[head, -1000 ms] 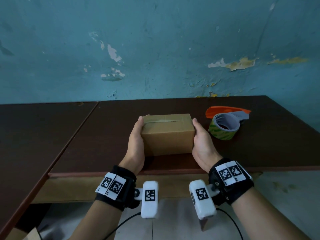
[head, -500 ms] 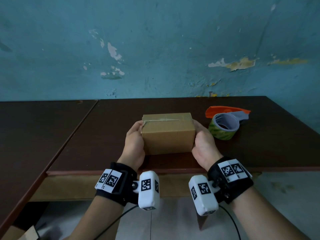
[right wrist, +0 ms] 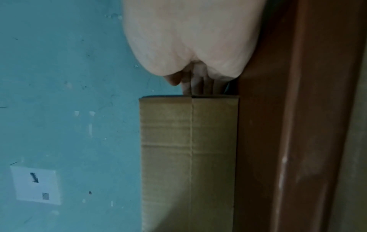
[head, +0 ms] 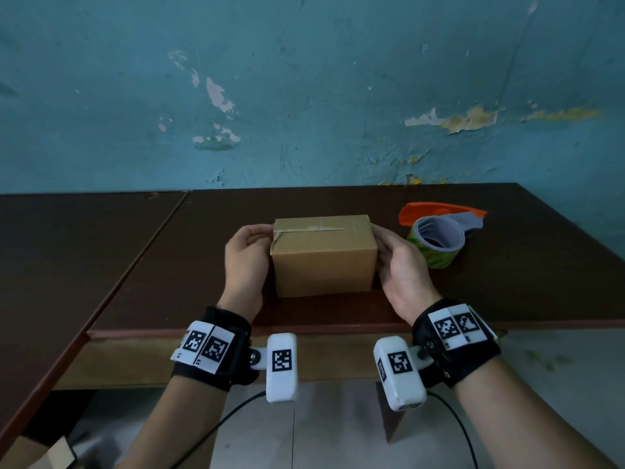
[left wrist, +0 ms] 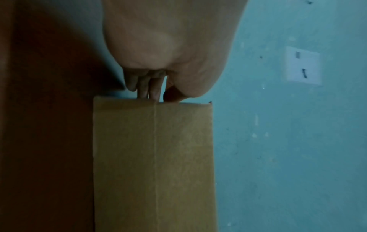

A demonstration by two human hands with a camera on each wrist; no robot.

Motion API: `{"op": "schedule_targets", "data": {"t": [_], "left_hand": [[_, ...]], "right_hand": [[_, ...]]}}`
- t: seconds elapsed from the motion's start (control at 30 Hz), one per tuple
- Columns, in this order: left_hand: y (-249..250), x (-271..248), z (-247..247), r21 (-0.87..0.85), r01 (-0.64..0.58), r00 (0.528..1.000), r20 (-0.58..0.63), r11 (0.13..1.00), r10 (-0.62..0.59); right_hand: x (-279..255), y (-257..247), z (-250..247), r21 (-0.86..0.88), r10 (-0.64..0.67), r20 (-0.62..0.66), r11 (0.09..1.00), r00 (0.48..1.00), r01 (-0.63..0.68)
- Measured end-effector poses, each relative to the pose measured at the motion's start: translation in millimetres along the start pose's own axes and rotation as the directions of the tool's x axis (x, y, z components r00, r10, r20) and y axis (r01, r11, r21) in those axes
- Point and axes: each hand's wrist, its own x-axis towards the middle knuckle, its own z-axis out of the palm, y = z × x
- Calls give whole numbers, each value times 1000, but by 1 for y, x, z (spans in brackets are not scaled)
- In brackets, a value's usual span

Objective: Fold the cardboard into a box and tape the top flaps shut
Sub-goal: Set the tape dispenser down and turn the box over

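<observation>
Dark wooden table (head: pixel 507 282), mid-frame: taped cardboard box (head: pixel 324 262) sat gripped between left hand (head: pixel 245 262) and right hand (head: pixel 402 265), fingers curled.

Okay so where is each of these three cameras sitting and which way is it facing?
Head: above, facing forward-down at the cardboard box on the table; left hand, right hand, both forearms show.
Left wrist: along the palm toward the box's left end; fingers touch it.
Right wrist: mirrored; fingers at the right end.
All share the box.
</observation>
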Motion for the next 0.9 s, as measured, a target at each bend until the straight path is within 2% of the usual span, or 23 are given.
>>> {"op": "schedule_targets", "data": {"t": [0.07,0.1,0.13,0.2,0.23,0.27,0.3,0.37,0.43,0.57,0.7,0.77,0.9], "left_hand": [[5,4,-9,112,-68,995,-69,991,76],[8,6,-16,178,-98,989,-92,979,116],[11,9,-22,259,-115,984,-104,959,146],[15,12,-36,413,-78,985,-109,907,134],[17,13,-40,449,-30,991,-100,893,84],[18,13,-42,460,21,997,-70,888,13],[18,12,-42,475,66,998,-24,877,-62],[16,8,-39,528,110,982,72,842,-174],[10,3,-38,519,100,977,108,849,-182],[-1,2,-42,372,112,988,61,921,-145],[4,3,-37,338,130,985,65,932,-161],[5,1,-35,360,119,984,80,925,-158],[5,-3,-33,349,90,989,77,933,-124]], "right_hand": [[2,-2,-6,-126,-76,-5,989,997,74],[3,-2,-11,-254,-143,-13,958,990,135],[5,-3,-15,-401,-233,-15,892,972,207],[5,-6,-22,-682,-410,25,660,912,316],[3,-10,-24,-782,-466,43,535,884,320],[0,-13,-24,-840,-488,55,449,871,304],[-2,-15,-23,-861,-465,59,424,883,281],[-8,-17,-17,-832,-302,33,519,953,194],[-11,-17,-11,-796,-169,16,594,985,115],[-10,-17,-5,-819,-187,80,548,979,172],[-6,-11,0,-798,-148,105,578,983,173],[-2,-8,1,-764,-129,113,623,985,169],[1,-6,5,-624,-81,115,770,990,136]]}}
